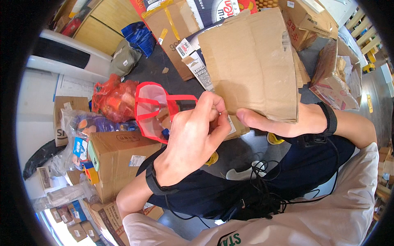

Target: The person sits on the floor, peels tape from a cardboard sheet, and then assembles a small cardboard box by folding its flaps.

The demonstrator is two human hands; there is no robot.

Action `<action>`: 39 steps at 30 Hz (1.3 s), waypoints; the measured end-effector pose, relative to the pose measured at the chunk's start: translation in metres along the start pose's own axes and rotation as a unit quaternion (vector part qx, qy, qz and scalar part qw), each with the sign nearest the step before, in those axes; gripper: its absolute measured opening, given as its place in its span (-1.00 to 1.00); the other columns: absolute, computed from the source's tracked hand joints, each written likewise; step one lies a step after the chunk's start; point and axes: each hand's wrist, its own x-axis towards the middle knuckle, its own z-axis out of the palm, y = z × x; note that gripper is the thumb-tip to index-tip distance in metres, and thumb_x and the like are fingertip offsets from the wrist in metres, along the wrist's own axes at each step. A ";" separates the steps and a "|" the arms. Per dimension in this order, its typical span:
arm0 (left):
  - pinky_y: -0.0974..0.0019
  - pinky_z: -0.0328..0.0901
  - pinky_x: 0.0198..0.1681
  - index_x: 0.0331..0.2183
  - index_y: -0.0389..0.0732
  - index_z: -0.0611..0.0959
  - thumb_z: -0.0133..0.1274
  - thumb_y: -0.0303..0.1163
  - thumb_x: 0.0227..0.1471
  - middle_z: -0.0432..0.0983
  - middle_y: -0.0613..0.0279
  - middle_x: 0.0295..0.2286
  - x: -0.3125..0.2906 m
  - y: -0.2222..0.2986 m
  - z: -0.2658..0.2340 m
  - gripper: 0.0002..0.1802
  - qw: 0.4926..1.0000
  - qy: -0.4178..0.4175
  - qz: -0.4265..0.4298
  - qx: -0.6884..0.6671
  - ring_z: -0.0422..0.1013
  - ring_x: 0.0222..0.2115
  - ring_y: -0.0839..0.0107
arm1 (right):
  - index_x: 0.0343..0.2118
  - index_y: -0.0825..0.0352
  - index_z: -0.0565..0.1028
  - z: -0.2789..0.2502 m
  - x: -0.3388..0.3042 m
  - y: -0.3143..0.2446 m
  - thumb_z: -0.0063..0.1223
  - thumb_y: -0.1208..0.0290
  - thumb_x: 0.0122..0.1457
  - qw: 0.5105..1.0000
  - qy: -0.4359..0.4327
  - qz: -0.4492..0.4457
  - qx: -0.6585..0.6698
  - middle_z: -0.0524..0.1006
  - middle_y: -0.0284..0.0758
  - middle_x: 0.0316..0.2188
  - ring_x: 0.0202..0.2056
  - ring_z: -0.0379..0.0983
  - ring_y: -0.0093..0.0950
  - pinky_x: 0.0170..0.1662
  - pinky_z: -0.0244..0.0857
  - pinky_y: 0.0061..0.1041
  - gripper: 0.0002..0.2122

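Note:
A flat brown cardboard sheet point(250, 61), creased and a little torn on its right side, is held up in front of me. My right hand point(279, 122) grips its lower edge, thumb along the near side and the fingers hidden behind. At the sheet's lower left corner my left hand point(197, 133) is closed in a pinch. Whatever lies between those fingertips is too small or too hidden to make out. Just left of that hand stands a red-trimmed bag point(152, 117) with a strap reaching toward my knuckles.
A closed cardboard box point(119, 158) stands at my left, near a red net bag of round produce point(117, 100). Flattened cartons point(174, 24) lie on the dark floor ahead. An open box point(338, 76) sits at the right. Black cables point(262, 188) hang across my lap.

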 end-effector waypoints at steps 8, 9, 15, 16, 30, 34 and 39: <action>0.45 0.20 -0.62 -0.35 -0.28 0.38 0.04 -0.71 -0.06 0.29 0.22 -0.76 -0.002 0.002 -0.001 -0.77 0.996 0.030 0.024 0.077 0.28 -0.72 0.60 | -0.11 0.41 0.47 0.000 0.003 -0.004 0.06 0.40 0.23 0.998 -0.007 0.028 0.061 0.56 -0.24 -0.29 -0.32 0.49 -0.44 -0.25 0.39 -0.47 -0.77; 0.45 0.20 -0.62 -0.35 -0.27 0.38 0.04 -0.72 -0.07 0.28 0.22 -0.76 -0.002 0.001 -0.001 -0.77 0.996 0.028 0.024 0.083 0.29 -0.73 0.59 | -0.11 0.41 0.48 0.000 0.004 -0.004 0.07 0.40 0.23 0.999 -0.005 0.004 0.032 0.56 -0.24 -0.29 -0.32 0.49 -0.45 -0.26 0.40 -0.47 -0.77; 0.27 0.24 -0.69 -0.35 -0.22 0.41 0.16 -0.60 -0.11 0.36 0.23 -0.77 0.000 -0.001 0.000 -0.73 0.993 0.066 0.057 0.081 0.38 -0.78 0.30 | -0.14 0.42 0.49 0.000 -0.001 0.000 0.07 0.42 0.23 0.994 0.014 0.049 0.095 0.56 -0.27 -0.33 -0.35 0.48 -0.50 -0.28 0.39 -0.52 -0.79; 0.27 0.24 -0.69 -0.35 -0.22 0.41 0.16 -0.60 -0.11 0.36 0.23 -0.77 -0.001 -0.003 -0.002 -0.73 0.993 0.066 0.057 0.082 0.38 -0.78 0.30 | -0.14 0.42 0.49 0.001 -0.001 0.003 0.07 0.43 0.22 0.997 0.022 0.021 0.068 0.56 -0.27 -0.33 -0.35 0.48 -0.50 -0.28 0.39 -0.52 -0.79; 0.24 0.22 -0.68 -0.35 -0.25 0.46 0.16 -0.58 -0.07 0.34 0.22 -0.76 0.000 -0.007 0.004 -0.78 0.963 0.092 0.170 0.188 0.38 -0.75 0.24 | -0.10 0.41 0.44 0.004 -0.003 -0.001 0.03 0.44 0.24 0.998 0.020 -0.006 0.051 0.54 -0.26 -0.27 -0.30 0.45 -0.49 -0.24 0.37 -0.50 -0.78; 0.24 0.23 -0.67 -0.36 -0.27 0.47 0.13 -0.61 -0.08 0.35 0.20 -0.76 -0.002 -0.008 0.004 -0.80 0.965 0.078 0.170 0.183 0.38 -0.75 0.23 | -0.10 0.42 0.44 0.006 -0.004 -0.001 0.02 0.42 0.25 0.997 0.047 -0.040 0.055 0.54 -0.25 -0.28 -0.29 0.45 -0.47 -0.22 0.36 -0.49 -0.77; 0.38 0.26 -0.57 -0.28 -0.33 0.43 0.06 -0.65 0.04 0.48 0.12 -0.65 -0.008 0.002 0.001 -0.83 0.992 -0.001 0.084 0.093 0.43 -0.69 0.35 | -0.10 0.43 0.45 -0.005 -0.006 -0.004 0.01 0.40 0.26 0.999 0.013 -0.031 -0.003 0.55 -0.24 -0.28 -0.28 0.45 -0.46 -0.19 0.37 -0.48 -0.77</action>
